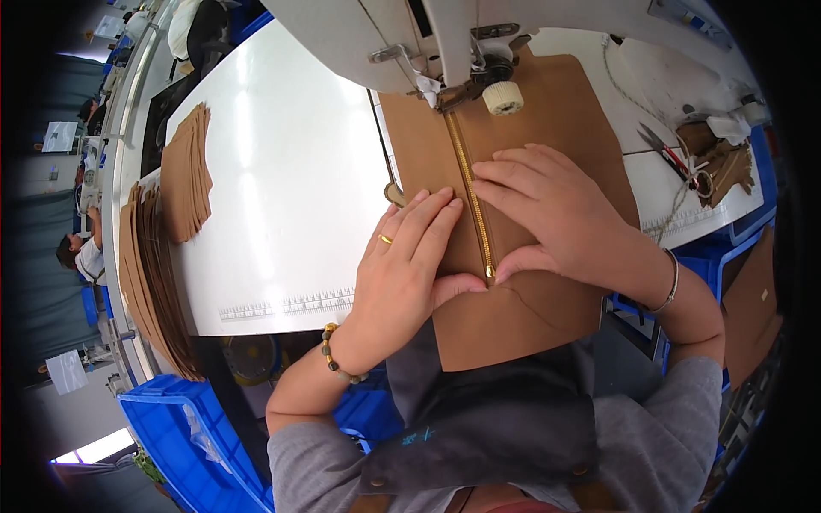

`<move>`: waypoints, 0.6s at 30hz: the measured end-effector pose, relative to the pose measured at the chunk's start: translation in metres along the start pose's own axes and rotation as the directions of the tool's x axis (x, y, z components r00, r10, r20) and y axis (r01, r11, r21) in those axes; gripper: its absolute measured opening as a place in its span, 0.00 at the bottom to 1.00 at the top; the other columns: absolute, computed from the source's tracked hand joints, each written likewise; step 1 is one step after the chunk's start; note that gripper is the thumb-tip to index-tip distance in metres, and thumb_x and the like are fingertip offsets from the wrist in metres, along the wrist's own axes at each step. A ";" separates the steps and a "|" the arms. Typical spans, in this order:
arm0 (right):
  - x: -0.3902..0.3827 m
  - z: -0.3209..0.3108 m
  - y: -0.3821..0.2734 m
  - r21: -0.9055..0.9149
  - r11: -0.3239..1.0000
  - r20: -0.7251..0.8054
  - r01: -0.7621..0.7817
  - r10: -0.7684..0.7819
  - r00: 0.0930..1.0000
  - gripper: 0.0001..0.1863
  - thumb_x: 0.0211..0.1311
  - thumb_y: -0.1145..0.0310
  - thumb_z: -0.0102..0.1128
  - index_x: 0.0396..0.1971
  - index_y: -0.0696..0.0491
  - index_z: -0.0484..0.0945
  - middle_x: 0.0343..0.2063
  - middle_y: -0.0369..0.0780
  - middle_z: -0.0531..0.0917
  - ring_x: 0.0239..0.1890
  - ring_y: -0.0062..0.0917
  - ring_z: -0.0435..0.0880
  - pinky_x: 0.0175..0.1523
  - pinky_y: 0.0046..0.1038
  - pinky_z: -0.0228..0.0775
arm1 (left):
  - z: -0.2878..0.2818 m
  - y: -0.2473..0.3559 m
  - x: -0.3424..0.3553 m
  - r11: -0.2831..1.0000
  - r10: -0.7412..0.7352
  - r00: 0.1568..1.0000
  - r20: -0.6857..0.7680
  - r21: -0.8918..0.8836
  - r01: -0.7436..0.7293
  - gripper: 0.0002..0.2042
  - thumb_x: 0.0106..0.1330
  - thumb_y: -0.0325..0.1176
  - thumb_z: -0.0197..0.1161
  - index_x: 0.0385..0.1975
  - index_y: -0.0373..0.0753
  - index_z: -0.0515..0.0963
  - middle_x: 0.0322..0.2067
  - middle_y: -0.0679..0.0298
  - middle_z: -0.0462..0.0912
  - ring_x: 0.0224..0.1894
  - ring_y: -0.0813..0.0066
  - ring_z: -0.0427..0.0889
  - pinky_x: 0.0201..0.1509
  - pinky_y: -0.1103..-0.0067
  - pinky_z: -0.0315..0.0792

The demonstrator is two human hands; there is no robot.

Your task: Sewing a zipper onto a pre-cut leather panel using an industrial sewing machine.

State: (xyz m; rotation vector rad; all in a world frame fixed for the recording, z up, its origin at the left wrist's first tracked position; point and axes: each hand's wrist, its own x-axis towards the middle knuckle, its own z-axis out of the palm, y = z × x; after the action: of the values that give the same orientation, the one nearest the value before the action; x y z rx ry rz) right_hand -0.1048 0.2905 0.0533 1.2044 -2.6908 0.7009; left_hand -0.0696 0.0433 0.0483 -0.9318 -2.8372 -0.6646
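Observation:
A brown leather-like panel (564,111) lies under the head of a white sewing machine (385,34), its near end hanging past the table edge toward my lap. A gold-toothed zipper (469,179) runs along it from the needle area to a slider (490,272) at the near end. My left hand (402,256) lies flat on the panel left of the zipper, fingers stretched out. On the other side my right hand (552,214) also rests flat, fingertips near the teeth. Both thumbs point in toward the slider. Neither hand grips anything.
Stacks of brown pieces (186,175) lie on the white table (274,214) at the left, with more brown panels (154,282) hanging over its edge. Scissors (663,150), cord and brown scraps (723,167) are at the right. Blue bins (197,445) stand below. Another person sits far left.

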 end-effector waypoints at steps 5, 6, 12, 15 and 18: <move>0.000 0.003 -0.001 -0.114 0.993 0.015 0.037 -0.036 0.999 0.46 0.41 0.41 0.74 0.57 0.60 0.79 0.59 0.43 0.79 0.65 0.36 0.74 0.74 0.46 0.61 | -0.002 0.000 0.006 0.999 0.036 0.999 -0.018 -0.016 -0.037 0.44 0.50 0.55 0.73 0.65 0.31 0.74 0.65 0.53 0.76 0.62 0.50 0.77 0.68 0.62 0.71; 0.000 0.002 -0.001 -0.129 0.991 0.032 0.037 -0.033 0.999 0.47 0.41 0.40 0.74 0.57 0.60 0.79 0.59 0.43 0.79 0.65 0.36 0.74 0.74 0.46 0.61 | -0.003 0.000 0.007 0.998 0.054 0.998 0.014 0.015 -0.054 0.45 0.49 0.56 0.73 0.64 0.30 0.74 0.66 0.54 0.76 0.62 0.51 0.77 0.68 0.63 0.71; 0.000 -0.002 -0.002 -0.149 0.988 0.048 0.038 -0.031 0.998 0.47 0.42 0.40 0.73 0.57 0.60 0.79 0.59 0.42 0.79 0.65 0.35 0.74 0.74 0.47 0.61 | -0.012 0.006 0.013 0.991 0.062 0.994 0.093 0.109 -0.072 0.42 0.50 0.57 0.70 0.61 0.30 0.77 0.66 0.56 0.76 0.62 0.56 0.76 0.67 0.64 0.70; 0.000 -0.003 -0.002 -0.152 0.988 0.044 0.042 -0.036 0.998 0.47 0.42 0.40 0.73 0.58 0.60 0.79 0.59 0.42 0.79 0.64 0.35 0.74 0.74 0.48 0.61 | -0.013 0.009 0.015 0.985 0.060 0.993 0.106 0.157 -0.076 0.45 0.45 0.56 0.74 0.63 0.33 0.76 0.66 0.60 0.77 0.62 0.60 0.77 0.65 0.67 0.71; 0.000 -0.003 -0.002 -0.164 0.985 0.057 0.050 -0.041 0.998 0.47 0.42 0.40 0.73 0.58 0.60 0.79 0.59 0.42 0.79 0.64 0.35 0.74 0.74 0.48 0.61 | -0.014 0.009 0.017 0.982 0.065 0.992 0.106 0.173 -0.082 0.44 0.45 0.57 0.74 0.62 0.33 0.77 0.65 0.61 0.77 0.61 0.62 0.77 0.65 0.66 0.70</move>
State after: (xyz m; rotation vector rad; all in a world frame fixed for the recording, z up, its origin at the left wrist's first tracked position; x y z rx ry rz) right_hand -0.1037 0.2910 0.0566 1.2547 -2.6924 0.4355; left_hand -0.0788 0.0527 0.0678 -1.0610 -2.8720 -0.3602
